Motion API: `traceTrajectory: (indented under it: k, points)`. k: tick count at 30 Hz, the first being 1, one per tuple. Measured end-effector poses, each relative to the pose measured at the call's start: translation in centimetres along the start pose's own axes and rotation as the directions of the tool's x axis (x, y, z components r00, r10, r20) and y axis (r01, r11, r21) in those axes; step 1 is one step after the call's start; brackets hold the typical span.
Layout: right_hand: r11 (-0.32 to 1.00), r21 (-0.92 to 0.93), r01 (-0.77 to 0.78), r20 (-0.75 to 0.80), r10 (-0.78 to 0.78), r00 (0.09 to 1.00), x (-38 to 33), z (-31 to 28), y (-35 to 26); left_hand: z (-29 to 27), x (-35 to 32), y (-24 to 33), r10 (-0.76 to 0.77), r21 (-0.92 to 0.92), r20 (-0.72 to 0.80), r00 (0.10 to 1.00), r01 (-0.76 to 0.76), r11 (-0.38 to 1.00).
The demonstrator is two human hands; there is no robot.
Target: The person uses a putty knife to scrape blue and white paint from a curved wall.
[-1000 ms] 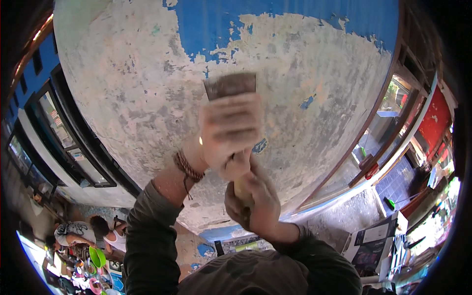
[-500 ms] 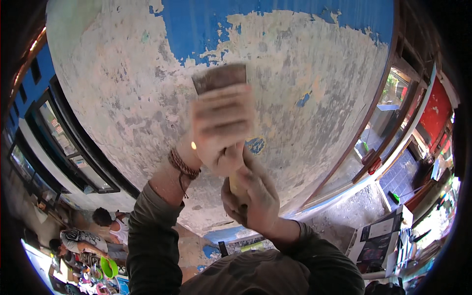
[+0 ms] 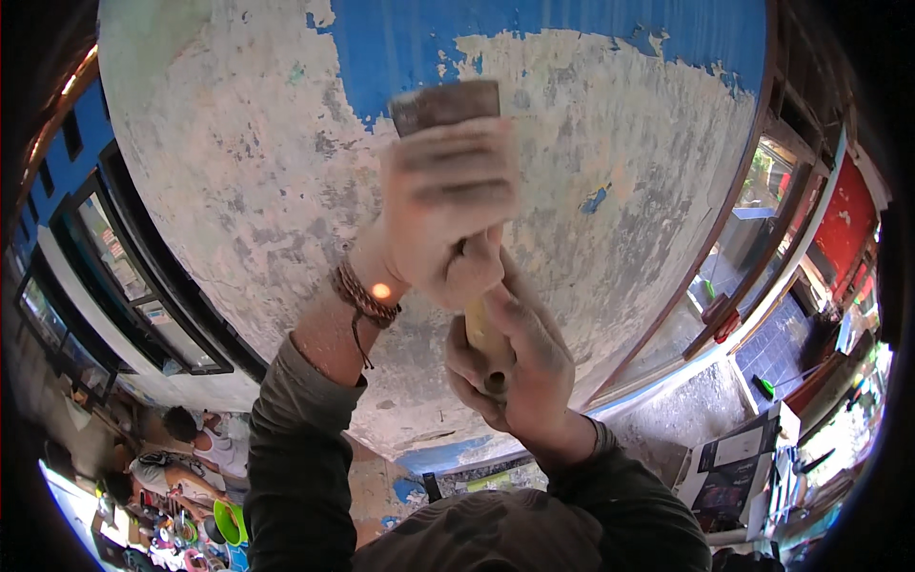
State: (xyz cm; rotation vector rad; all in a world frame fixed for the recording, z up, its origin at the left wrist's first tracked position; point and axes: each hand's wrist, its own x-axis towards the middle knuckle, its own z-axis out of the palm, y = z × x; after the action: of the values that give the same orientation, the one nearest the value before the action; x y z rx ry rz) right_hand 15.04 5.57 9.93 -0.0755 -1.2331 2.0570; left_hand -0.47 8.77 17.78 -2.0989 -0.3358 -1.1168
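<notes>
Both hands are closed around one paint scraper (image 3: 445,106), its wide dark blade pointing up at the wall. My left hand (image 3: 450,195), slightly blurred, wraps the upper part just under the blade. Below it, my right hand (image 3: 524,357) grips the pale yellow handle, whose end has a hole. The blade is against or just in front of the wall (image 3: 257,181), by the lower edge of the remaining blue paint (image 3: 562,17). Around it the surface is bare, mottled grey-white, with a small blue patch (image 3: 596,198) to the right. A braided bracelet (image 3: 364,296) circles my left wrist.
Dark-framed windows (image 3: 143,296) are at the left. Below them, people (image 3: 181,467) are near a green basin (image 3: 229,521). At the right are a glazed wooden-framed opening (image 3: 729,253), a blue tiled floor (image 3: 777,348) and stacked boxes (image 3: 734,467).
The scraper and both hands have moved up and slightly right, bringing the blade to the blue paint's edge. Both hands have kept their grip. People at the lower left have shifted slightly.
</notes>
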Motion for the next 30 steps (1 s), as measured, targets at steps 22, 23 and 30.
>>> traceTrajectory:
  k: [22,23,30]
  points:
    - [0.996,0.078,0.042,0.069,-0.047,0.997,0.7,-0.2,-1.8,0.6,1.7,-1.9,0.029,0.009,-0.076,0.997,-0.028,1.000]
    - [0.998,0.052,0.027,0.018,-0.028,0.999,0.3,-0.7,-1.7,0.6,1.4,-1.2,-0.075,0.008,0.023,0.997,0.075,0.997]
    - [0.998,0.060,0.019,0.066,-0.023,0.998,-1.6,-2.1,-0.1,2.5,-1.1,0.6,-0.043,-0.034,-0.046,0.998,0.041,0.999]
